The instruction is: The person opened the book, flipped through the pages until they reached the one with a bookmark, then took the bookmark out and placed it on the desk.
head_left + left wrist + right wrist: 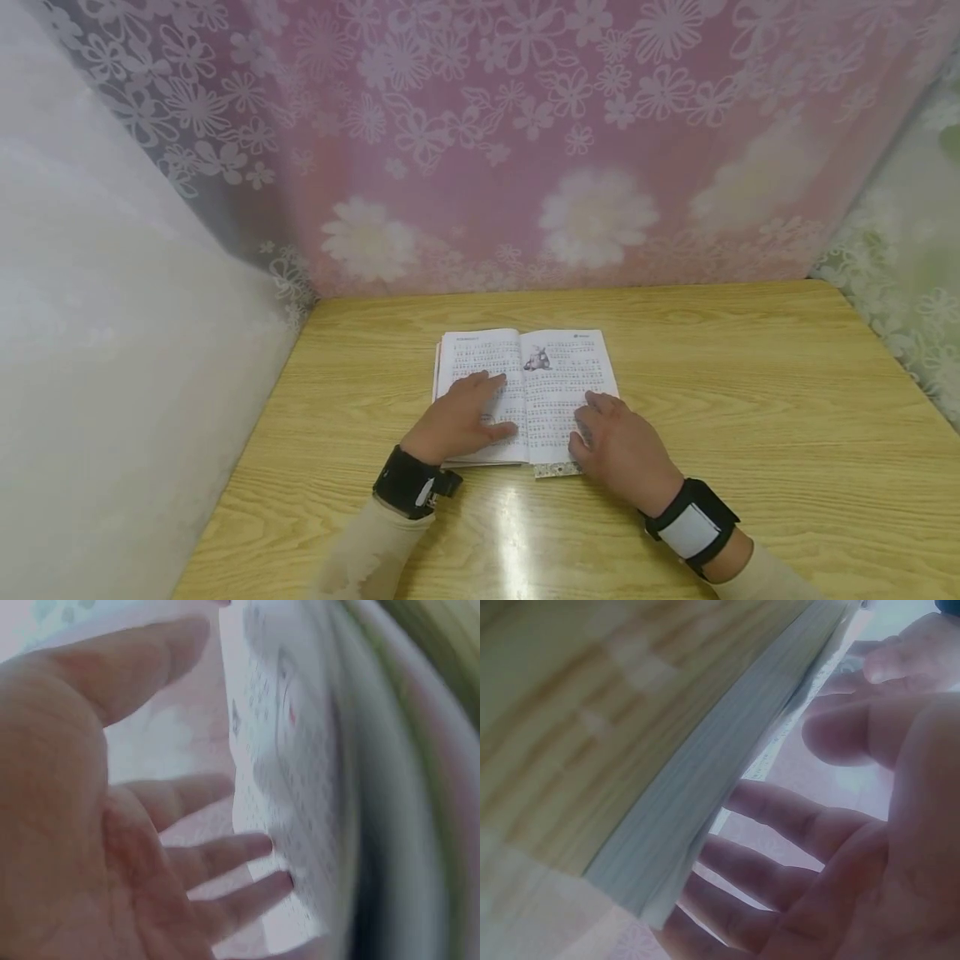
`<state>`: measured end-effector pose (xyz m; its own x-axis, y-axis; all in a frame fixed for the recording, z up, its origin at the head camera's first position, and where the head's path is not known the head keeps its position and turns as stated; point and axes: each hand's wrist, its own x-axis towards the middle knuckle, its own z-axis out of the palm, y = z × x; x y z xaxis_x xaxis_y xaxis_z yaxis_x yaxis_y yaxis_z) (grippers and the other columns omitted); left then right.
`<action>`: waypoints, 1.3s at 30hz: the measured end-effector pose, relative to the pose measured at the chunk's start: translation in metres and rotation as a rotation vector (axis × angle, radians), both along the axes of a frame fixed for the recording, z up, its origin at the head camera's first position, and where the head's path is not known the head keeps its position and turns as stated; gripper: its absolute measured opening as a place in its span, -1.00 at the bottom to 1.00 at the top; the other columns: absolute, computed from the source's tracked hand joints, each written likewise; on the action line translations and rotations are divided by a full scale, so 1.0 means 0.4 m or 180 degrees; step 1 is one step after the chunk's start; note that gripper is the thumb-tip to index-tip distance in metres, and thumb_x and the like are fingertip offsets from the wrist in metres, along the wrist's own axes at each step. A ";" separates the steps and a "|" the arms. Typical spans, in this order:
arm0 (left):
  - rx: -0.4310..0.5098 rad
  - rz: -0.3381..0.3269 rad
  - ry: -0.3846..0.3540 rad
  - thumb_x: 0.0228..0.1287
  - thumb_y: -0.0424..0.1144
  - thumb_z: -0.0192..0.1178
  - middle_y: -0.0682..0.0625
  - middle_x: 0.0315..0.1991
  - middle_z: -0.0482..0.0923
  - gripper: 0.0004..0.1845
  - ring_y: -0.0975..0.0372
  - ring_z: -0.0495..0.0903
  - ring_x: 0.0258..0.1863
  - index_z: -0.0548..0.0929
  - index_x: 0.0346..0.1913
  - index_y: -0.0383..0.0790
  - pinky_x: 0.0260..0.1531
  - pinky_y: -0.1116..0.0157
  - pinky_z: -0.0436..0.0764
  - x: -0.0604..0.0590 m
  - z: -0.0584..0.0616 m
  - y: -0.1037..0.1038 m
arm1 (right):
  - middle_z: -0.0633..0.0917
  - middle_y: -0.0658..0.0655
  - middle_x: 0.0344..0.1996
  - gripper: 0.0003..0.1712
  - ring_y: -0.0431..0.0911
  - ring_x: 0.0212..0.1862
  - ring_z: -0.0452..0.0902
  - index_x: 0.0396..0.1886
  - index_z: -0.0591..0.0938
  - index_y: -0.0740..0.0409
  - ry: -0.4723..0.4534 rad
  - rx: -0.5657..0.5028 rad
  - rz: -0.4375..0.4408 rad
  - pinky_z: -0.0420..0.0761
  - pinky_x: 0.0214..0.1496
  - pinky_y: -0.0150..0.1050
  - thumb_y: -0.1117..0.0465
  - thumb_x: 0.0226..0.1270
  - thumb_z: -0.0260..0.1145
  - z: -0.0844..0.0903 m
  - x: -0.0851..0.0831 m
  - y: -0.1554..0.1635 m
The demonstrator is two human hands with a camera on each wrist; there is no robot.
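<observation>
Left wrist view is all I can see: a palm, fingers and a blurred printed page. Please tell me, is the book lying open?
Observer: Yes, the book lies open on the wooden table.
Operator: Where is the other hand?
Observer: The right hand rests on the right page, fingers spread.
Operator: And the left one?
Observer: The left hand lies flat on the left page.

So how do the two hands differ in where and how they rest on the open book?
The left hand lies flat on the left page of the book, fingers straight and spread, reaching toward the middle of the page. The right hand sits lower, at the right page's bottom outer corner, fingers bent slightly over the edge. Both touch the book and wear a black wrist strap.
</observation>
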<state>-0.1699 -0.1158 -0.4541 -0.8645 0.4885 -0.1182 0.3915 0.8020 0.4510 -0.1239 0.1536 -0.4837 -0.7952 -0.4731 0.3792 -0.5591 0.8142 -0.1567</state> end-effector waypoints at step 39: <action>-0.0841 0.0216 0.0878 0.34 0.16 0.23 0.00 0.30 0.53 -0.37 0.04 0.46 0.33 0.54 0.40 0.00 0.23 -0.29 0.44 0.035 -0.048 0.375 | 0.57 0.45 0.20 -0.59 0.40 0.45 0.27 0.00 0.63 0.39 0.0561 -0.1144 -0.0415 -0.08 0.46 0.53 0.23 0.21 0.19 0.024 -0.022 0.001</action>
<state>-0.1561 0.0342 -0.4734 -0.9107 0.4129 0.0092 0.4113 0.9047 0.1106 -0.1328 0.1541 -0.4740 -0.7479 -0.1855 0.6374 -0.4986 0.7909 -0.3548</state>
